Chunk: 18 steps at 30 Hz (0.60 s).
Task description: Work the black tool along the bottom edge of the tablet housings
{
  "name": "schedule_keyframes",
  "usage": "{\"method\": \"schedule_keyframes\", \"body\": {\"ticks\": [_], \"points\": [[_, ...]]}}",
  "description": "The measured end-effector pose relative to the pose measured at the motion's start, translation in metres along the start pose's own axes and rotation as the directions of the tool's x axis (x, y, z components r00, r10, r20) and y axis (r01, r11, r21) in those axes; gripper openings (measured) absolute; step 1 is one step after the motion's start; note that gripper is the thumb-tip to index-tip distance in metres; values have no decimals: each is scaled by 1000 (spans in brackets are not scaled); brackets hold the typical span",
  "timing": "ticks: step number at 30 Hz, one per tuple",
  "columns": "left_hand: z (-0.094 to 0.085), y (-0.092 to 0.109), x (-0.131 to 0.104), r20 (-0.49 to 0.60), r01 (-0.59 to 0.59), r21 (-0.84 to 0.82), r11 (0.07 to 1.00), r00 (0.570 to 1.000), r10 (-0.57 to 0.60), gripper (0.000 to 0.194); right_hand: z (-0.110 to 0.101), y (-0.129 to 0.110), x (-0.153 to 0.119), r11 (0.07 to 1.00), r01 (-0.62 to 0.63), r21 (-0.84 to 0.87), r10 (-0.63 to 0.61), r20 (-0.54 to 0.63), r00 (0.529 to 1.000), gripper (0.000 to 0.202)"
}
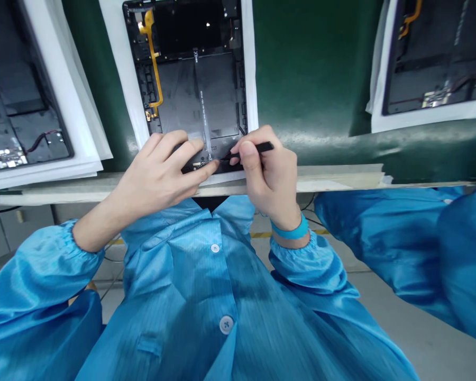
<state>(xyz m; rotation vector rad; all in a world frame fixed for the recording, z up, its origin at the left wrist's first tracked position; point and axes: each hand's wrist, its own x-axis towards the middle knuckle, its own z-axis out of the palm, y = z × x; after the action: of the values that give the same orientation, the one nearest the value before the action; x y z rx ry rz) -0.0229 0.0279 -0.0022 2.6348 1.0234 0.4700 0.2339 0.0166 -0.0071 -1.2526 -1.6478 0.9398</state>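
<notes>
An opened tablet housing [182, 95], dark inside with an orange flex cable [154, 69] along its left side, lies on a white sheet [250, 69] at the table's front edge. My left hand [162, 166] rests over its lower left part, fingers spread and bent, with one fingertip beside a small connector at the bottom. A slim black pointed tool [265, 147] is pinched in my right hand [269, 169]. Its tip reaches down to that connector, close to my left fingertip. Whether the tip touches it, I cannot tell. My left fingers hide part of the lower board.
Similar opened tablets lie on white sheets to the left [19, 95] and right [432, 69]. The green mat [309, 69] ends at a taped table edge [341, 177]. Another person's blue sleeve [381, 238] is close on the right, below the table edge.
</notes>
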Motion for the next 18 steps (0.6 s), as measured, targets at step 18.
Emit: {"method": "schedule_keyframes", "body": {"ticks": [18], "points": [[-10,14,12,28,150,-157,976,989,-148,29,-3,-4,7,1000,18,-20,-18,-12,1000,46]]}}
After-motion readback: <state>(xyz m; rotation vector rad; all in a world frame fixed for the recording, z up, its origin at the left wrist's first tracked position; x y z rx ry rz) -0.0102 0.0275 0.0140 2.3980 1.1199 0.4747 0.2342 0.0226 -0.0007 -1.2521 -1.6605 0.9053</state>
